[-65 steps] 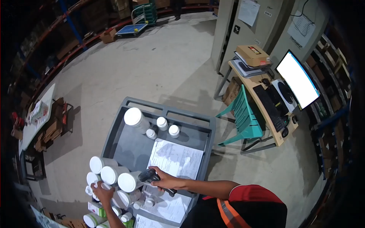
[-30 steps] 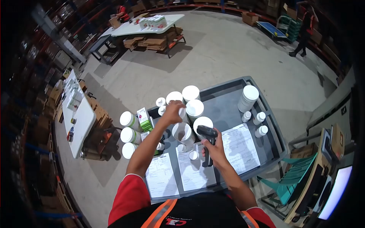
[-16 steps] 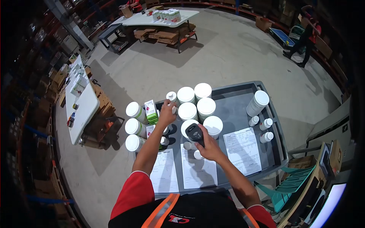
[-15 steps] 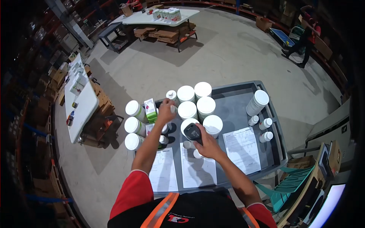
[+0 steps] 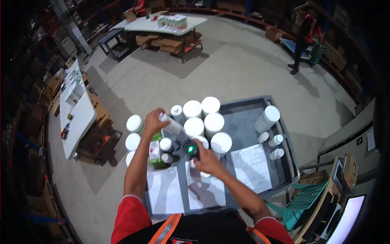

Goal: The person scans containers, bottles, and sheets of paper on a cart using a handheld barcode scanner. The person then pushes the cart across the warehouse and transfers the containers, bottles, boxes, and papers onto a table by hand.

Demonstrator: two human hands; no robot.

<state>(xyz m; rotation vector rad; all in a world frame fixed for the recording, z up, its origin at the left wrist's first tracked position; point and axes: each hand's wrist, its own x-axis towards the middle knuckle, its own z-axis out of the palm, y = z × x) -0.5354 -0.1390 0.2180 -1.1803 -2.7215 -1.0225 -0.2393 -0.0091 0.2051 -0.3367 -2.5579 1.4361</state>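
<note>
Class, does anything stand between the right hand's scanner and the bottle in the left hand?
Nothing visible stands between the scanner in the right hand and the bottle in the left hand; a white jar stands beside the gap.

Lit from above, dimming to black at bowed edges — shadowed across papers (image 5: pixel 206 194), glaring at monitor (image 5: pixel 347 218) — lit green at scanner (image 5: pixel 191 149).

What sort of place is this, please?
Probably a warehouse packing area: racks line the space, stacked cardboard lies under a white table, and the right hand holds a likely barcode scanner over a gray tray of white containers.
</note>
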